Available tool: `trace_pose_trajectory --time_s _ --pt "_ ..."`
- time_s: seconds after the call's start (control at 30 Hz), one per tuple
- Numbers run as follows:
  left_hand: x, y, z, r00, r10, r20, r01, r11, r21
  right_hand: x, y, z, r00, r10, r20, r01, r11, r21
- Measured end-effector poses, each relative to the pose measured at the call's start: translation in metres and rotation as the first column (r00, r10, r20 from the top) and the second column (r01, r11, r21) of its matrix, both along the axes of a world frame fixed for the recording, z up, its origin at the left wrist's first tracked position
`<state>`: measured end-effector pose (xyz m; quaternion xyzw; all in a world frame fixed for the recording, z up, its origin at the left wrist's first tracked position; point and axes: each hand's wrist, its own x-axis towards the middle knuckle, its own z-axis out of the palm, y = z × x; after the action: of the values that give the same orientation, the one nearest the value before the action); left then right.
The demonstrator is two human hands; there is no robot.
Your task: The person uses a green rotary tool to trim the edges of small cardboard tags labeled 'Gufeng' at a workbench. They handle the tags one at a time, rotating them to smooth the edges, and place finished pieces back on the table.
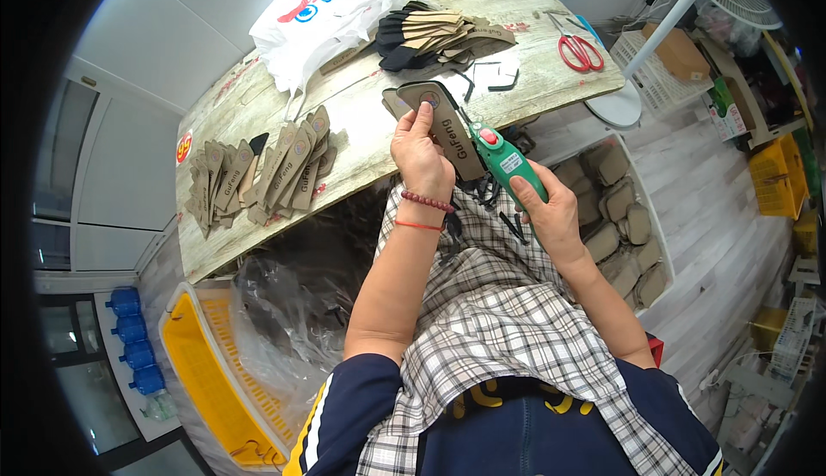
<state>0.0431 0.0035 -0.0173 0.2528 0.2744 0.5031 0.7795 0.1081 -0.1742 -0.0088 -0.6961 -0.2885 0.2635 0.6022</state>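
My left hand (422, 156) pinches a tan fabric piece (461, 151) with dark printed lettering and black edging, thumb on top near its rounded end. Another tan piece shows partly behind it. Wrapped around a green handheld power tool (513, 165) with a red button is my right hand (555, 214). The tool's front end meets or lies right beside the piece's black edge; I cannot tell whether it touches. Black strip scraps (514, 227) lie on the checked apron (482, 291) over my lap.
On the worn table (361, 141) are stacked tan pieces (288, 162), a tan-and-black pile (430, 36), a white plastic bag (331, 12) and red-handled scissors (580, 53). A bin of tan pads (632, 222) stands right, a yellow basket (211, 373) left, a white fan (680, 24) far right.
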Motion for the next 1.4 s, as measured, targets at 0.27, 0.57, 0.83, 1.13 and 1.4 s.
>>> trace_pose_trajectory --time_s 0.27,0.57,0.83,1.13,1.4 --pt "0.001 -0.019 -0.009 0.985 -0.167 -0.034 0.164 0.984 -0.073 0.003 -0.005 -0.003 1.0 -0.011 -0.022 0.012 1.0 0.017" --pt "-0.005 -0.025 -0.023 0.975 -0.204 -0.09 0.205 0.979 -0.003 0.01 -0.007 0.004 1.0 0.006 -0.028 -0.005 0.999 0.032" --pt "-0.012 -0.011 -0.016 0.954 -0.028 -0.297 0.112 0.956 0.27 0.011 -0.015 0.004 0.999 0.025 -0.026 -0.025 1.0 0.004" --pt "-0.031 0.004 -0.012 0.824 -0.13 -0.551 0.375 0.854 0.36 0.013 -0.015 0.008 0.998 0.058 -0.021 -0.058 0.998 0.015" --pt "-0.04 0.022 -0.01 0.732 -0.269 -0.626 0.577 0.733 0.361 0.016 -0.013 0.011 0.996 0.084 -0.041 -0.082 0.996 0.047"
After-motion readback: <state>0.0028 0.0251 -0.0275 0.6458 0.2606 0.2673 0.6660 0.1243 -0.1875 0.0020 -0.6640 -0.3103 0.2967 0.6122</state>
